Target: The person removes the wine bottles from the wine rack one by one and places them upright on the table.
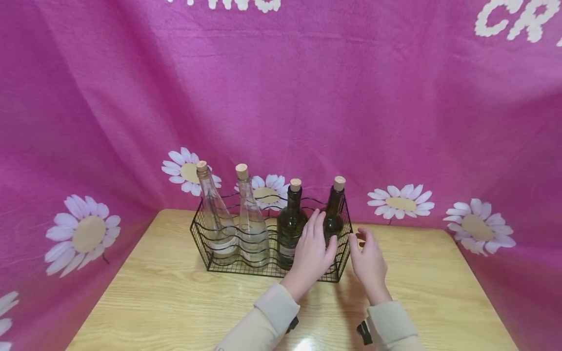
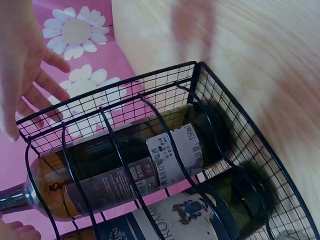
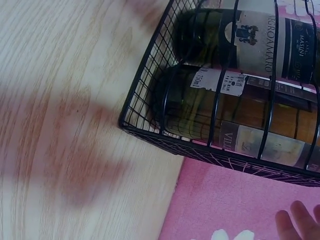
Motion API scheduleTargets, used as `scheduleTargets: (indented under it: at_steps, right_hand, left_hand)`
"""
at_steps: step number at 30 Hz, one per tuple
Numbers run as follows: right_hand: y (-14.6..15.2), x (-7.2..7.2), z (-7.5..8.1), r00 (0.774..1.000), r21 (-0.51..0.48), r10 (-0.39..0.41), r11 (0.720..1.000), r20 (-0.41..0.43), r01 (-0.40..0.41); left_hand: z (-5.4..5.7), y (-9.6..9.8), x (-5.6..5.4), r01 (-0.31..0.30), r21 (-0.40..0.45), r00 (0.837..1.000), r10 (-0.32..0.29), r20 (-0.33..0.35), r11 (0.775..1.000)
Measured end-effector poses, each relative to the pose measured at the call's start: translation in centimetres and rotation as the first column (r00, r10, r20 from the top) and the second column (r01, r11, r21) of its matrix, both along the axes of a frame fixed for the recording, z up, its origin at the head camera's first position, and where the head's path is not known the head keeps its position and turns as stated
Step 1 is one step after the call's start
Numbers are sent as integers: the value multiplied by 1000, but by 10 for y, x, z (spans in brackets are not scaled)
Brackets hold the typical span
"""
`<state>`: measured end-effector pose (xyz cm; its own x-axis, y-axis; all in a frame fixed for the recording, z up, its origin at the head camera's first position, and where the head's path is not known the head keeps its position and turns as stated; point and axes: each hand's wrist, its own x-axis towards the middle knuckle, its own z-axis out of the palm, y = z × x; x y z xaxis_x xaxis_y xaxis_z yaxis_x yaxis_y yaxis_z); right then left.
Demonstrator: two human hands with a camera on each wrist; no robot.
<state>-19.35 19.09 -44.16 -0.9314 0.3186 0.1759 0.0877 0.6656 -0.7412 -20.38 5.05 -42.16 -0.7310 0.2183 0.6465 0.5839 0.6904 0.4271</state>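
A black wire basket (image 1: 199, 239) holds two clear bottles and two dark green bottles in a row, all corked. The right-end dark bottle (image 1: 334, 209) is partly hidden behind my left hand (image 1: 311, 248), whose fingers are extended in front of the basket. Next to it stands the other dark bottle (image 1: 288, 224), with a label (image 2: 187, 212) facing the front. My right hand (image 1: 370, 263) is just outside the basket's right end, fingers loosely bent and holding nothing. Whether either hand touches the wire cannot be told.
Farther left in the basket are one clear bottle (image 1: 252, 234) and another clear bottle (image 1: 215, 214) that leans left. The basket stands on a light wooden table (image 1: 149, 292). Behind and beside the table hangs a pink cloth (image 1: 281, 97) with daisies.
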Motion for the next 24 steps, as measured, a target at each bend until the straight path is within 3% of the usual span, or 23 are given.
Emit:
scheduleTargets:
  at_steps: [13, 24]
  right_hand:
    - [1, 1, 0, 999, -6, 22, 1000, 27, -21]
    - [1, 0, -3, 1000, -7, 19, 1000, -2, -19]
  left_hand:
    - [7, 19, -23, -63, 135, 991, 47, 122, 989]
    - [10, 26, -36, -73, 218, 980, 29, 199, 973]
